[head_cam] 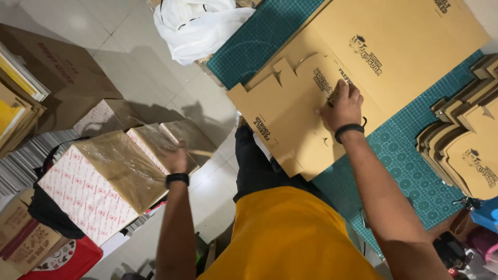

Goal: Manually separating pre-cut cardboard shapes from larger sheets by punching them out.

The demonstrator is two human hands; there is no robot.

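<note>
On the far left a stack of flat cardboard (18,98) leans at the edge of the tiled floor (129,62). Next to it stands a box (98,186) with red-patterned white sides and clear tape over its brown top. A second box (171,140) stands just behind it.

The left hand (175,158) reaches down over these 2 boxes and touches the taped top where they meet. It is blurred, so I cannot tell if the fingers are open or closed, or if they hold anything. There is a black band on that wrist.

A white plastic bag (199,26) lies on the floor farther up.

To the right is a green cutting mat (399,155). On it lies a flat cardboard sheet (290,119), cut into flaps and notches, with one end hanging over the mat's near edge. A bigger brown sheet (404,46) lies partly under it. The right hand (342,103) presses on the cut sheet, fingers bent and close together. It may pinch something small, but I cannot tell.

The cut sheet looks light and thin. It is stiff when flat, yet it would likely bend at the cut lines and flop if lifted by 1 corner. A good hold would be along a long, uncut edge, best with both hands.

At the far right, more cut sheets (467,150) are stacked on the mat.
</note>
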